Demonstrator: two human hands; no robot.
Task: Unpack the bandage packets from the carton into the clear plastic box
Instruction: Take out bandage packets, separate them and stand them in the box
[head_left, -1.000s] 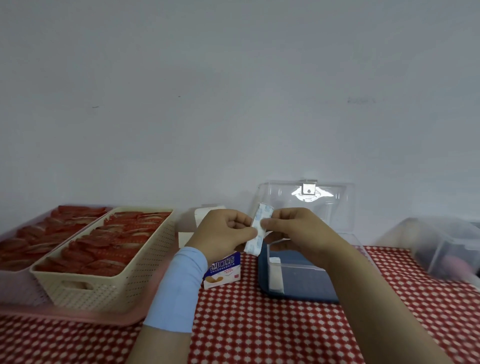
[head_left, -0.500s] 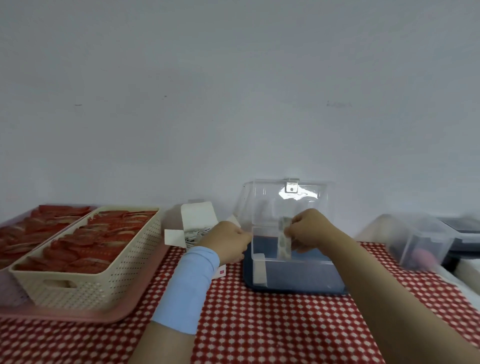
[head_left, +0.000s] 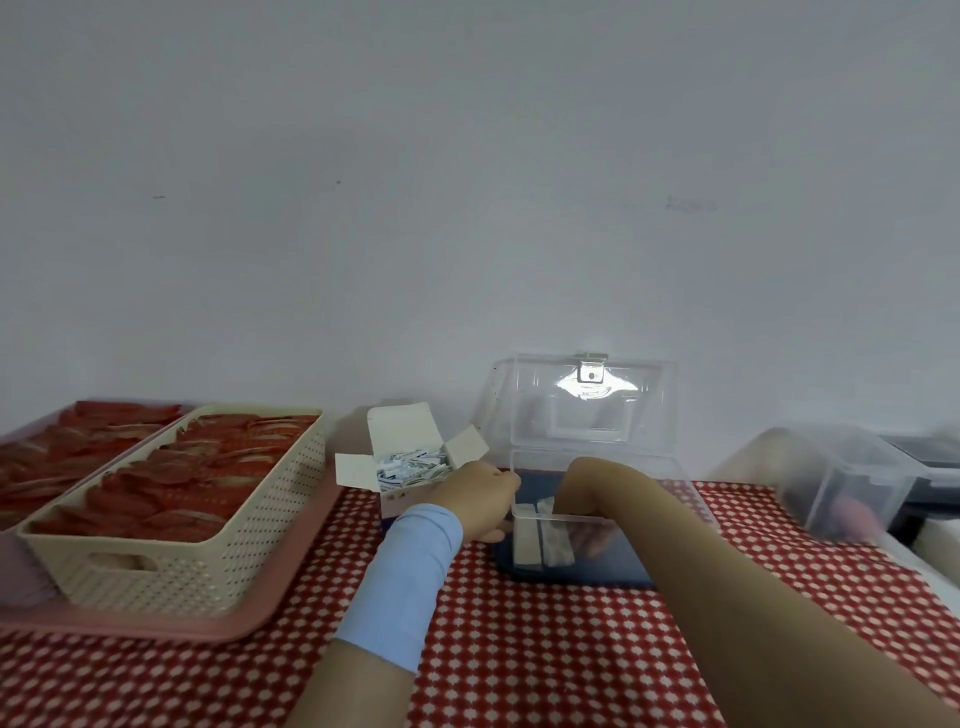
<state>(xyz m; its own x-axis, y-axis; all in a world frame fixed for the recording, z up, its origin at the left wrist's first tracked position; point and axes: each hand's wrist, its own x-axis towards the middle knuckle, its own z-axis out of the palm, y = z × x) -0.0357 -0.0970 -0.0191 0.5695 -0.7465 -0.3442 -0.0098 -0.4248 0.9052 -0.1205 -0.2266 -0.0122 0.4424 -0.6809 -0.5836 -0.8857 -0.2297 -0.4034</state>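
We see the right hand (head_left: 584, 535) reaching down inside the clear plastic box (head_left: 639, 499), which stands with its lid (head_left: 587, 410) raised upright at the back. Through the front wall the fingers (head_left: 589, 540) appear curled beside a white bandage packet (head_left: 556, 540) at the left end of the box — whether they still pinch it we cannot tell, since the wall blurs the contact. A second white strip (head_left: 525, 540) stands just left of that packet, against the box's left wall.

The left hand (head_left: 475, 501) rests at the box's left front corner, fingers folded around the edge; we see nothing else in its hold. A light blue sleeve (head_left: 400, 582) covers that forearm.

The carton (head_left: 410, 467) sits open just left of the box, flaps spread, with more packets (head_left: 410, 465) heaped inside. Everything stands on a red checked tablecloth (head_left: 519, 649). Further left, a cream perforated basket (head_left: 171, 545) of red wrappers sits on a pink tray (head_left: 218, 629).
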